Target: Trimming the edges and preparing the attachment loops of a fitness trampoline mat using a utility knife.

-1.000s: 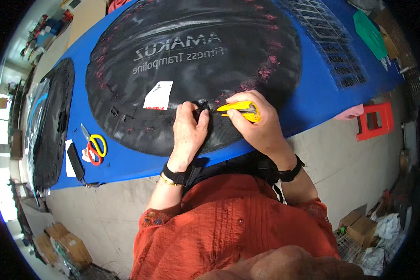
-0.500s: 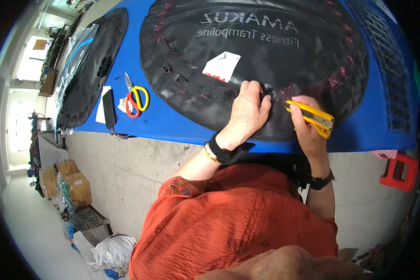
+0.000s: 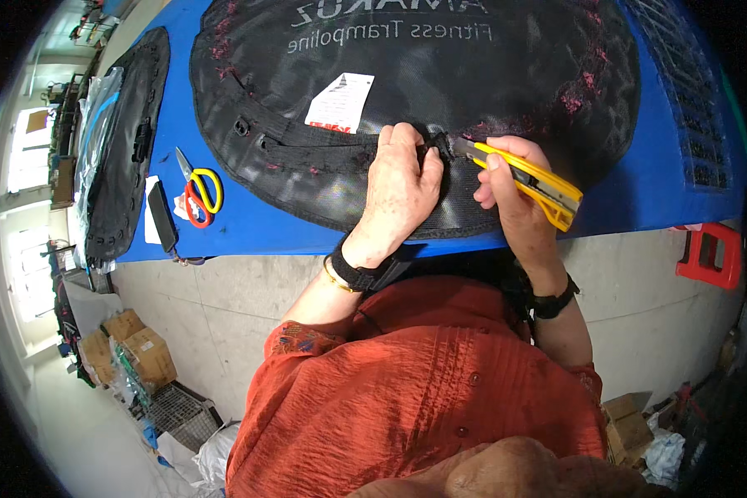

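A round black mesh trampoline mat (image 3: 440, 91) lies on a blue-covered table. My left hand (image 3: 400, 187) rests on its near border, fingers curled and closed on the black webbing (image 3: 433, 145) sewn there. My right hand (image 3: 519, 199) grips a yellow utility knife (image 3: 548, 192). The knife's tip points left at the webbing, just right of my left fingertips; whether the blade touches it I cannot tell. Pink thread bits (image 3: 574, 101) cling to the mat's border. A white paper card (image 3: 340, 101) lies on the mat beyond my left hand.
Scissors with red and yellow handles (image 3: 201, 197) lie left of the mat, beside a black flat object (image 3: 161, 217). Another black mat (image 3: 129, 158) is at the far left. A red stool (image 3: 712, 256) stands right of the table. Cardboard boxes (image 3: 145, 355) sit on the floor at left.
The view has shifted, so mat and scissors appear further left. The knife has come closer to my left fingertips, its tip now by the webbing. Both hands keep their hold.
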The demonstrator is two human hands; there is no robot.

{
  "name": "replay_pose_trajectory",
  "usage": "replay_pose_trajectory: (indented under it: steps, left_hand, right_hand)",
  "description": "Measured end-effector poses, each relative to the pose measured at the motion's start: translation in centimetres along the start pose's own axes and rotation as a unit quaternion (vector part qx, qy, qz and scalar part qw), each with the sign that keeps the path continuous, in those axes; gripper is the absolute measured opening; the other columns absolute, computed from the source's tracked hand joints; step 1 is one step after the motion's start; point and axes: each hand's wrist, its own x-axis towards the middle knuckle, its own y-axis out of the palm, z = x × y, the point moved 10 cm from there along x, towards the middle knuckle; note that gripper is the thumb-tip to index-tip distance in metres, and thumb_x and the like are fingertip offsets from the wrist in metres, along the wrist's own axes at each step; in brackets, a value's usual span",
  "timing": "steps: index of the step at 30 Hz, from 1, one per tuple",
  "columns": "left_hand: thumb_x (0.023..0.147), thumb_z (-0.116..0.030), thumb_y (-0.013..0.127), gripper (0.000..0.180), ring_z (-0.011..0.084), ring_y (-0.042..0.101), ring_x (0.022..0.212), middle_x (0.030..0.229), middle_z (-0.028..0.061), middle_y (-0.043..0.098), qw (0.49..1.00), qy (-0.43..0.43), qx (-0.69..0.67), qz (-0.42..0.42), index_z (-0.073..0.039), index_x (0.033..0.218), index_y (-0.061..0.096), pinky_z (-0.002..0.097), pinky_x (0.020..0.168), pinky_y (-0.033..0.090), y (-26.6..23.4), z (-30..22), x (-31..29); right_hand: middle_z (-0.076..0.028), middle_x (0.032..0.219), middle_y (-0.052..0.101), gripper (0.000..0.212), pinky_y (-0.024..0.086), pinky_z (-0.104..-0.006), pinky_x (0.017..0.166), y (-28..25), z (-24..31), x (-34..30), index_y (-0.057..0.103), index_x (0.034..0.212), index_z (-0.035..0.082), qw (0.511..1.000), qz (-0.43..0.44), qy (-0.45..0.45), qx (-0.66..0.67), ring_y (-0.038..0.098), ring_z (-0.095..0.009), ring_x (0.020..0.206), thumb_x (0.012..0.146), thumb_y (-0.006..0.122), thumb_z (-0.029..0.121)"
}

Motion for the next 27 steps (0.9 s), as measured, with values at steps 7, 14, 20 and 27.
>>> replay_pose_trajectory:
  steps: [7,14,20,27]
  left_hand:
    - [0.091,-0.010,0.073,0.021,0.0394,0.061,0.076,0.090,0.0222,0.060,1.000,-0.004,0.000,-0.003,0.003,0.102,0.060,0.0475,0.069,0.050,0.1,0.3,-0.2]
    - [0.092,-0.011,0.072,0.022,0.0382,0.061,0.074,0.091,0.0220,0.060,1.000,-0.025,-0.003,0.006,0.003,0.103,0.060,0.0470,0.069,0.050,0.2,0.5,-0.2]
    - [0.092,-0.011,0.072,0.022,0.0357,0.060,0.072,0.092,0.0216,0.060,1.000,-0.010,0.001,-0.002,0.003,0.104,0.060,0.0455,0.067,0.050,0.1,0.3,-0.1]
    - [0.092,-0.012,0.073,0.023,0.0392,0.062,0.079,0.092,0.0226,0.060,0.999,-0.037,-0.002,0.007,0.004,0.102,0.060,0.0473,0.072,0.051,0.2,0.7,0.0]
  right_hand:
    - [-0.004,0.092,0.069,0.025,0.054,-0.0218,0.066,0.7,-0.2,0.5,0.063,0.129,0.005,1.000,0.016,-0.020,0.003,0.065,-0.006,0.072,0.107,0.062,0.016]
    - [-0.003,0.097,0.067,0.023,0.054,-0.0233,0.067,0.4,0.3,0.6,0.063,0.126,0.006,0.998,0.038,-0.043,-0.039,0.062,-0.007,0.073,0.105,0.066,0.015]
    - [-0.004,0.097,0.068,0.020,0.053,-0.0259,0.070,0.1,1.0,0.6,0.065,0.123,0.005,0.993,0.053,-0.064,-0.078,0.061,-0.008,0.076,0.104,0.066,0.009]
    - [-0.003,0.097,0.067,0.017,0.053,-0.0262,0.071,-0.4,1.0,0.1,0.065,0.120,0.005,0.987,0.073,-0.079,-0.121,0.062,-0.008,0.076,0.104,0.067,0.011]
